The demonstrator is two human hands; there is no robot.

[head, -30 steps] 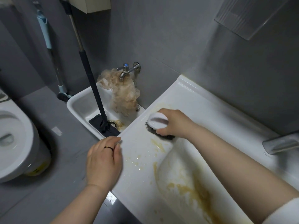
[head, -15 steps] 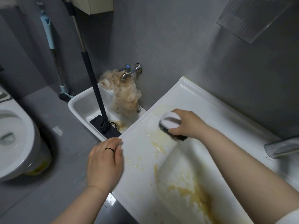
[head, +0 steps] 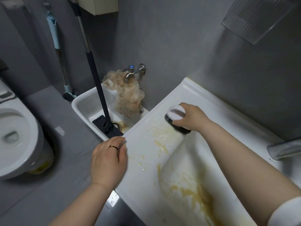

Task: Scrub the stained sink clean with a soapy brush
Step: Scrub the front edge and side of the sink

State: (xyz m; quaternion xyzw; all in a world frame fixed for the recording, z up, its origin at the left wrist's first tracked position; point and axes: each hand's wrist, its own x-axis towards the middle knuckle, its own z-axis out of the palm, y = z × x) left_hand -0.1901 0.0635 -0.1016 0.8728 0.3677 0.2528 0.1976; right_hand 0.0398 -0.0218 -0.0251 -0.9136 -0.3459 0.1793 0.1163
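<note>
Early stage. Right hand (head: 193, 117): fingers curl round the white-topped, black-bristled scrub brush (head: 175, 119), bristles down on the flat ledge of the white ceramic sink (head: 210, 101), just past the bowl's far edge. Left hand (head: 108, 160): fingers loose and flat on the sink's near-left corner. Ledge smears look thinned. The bowl's thick yellow-brown streaks (head: 195, 193) look untouched, so most scrubbing is left.

head-worn; down (seemingly close) onto sink (head: 197, 95)

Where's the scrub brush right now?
The scrub brush is right of centre in the head view, gripped by the right hand on the rim of the sink, beside its stained bowl.
</note>
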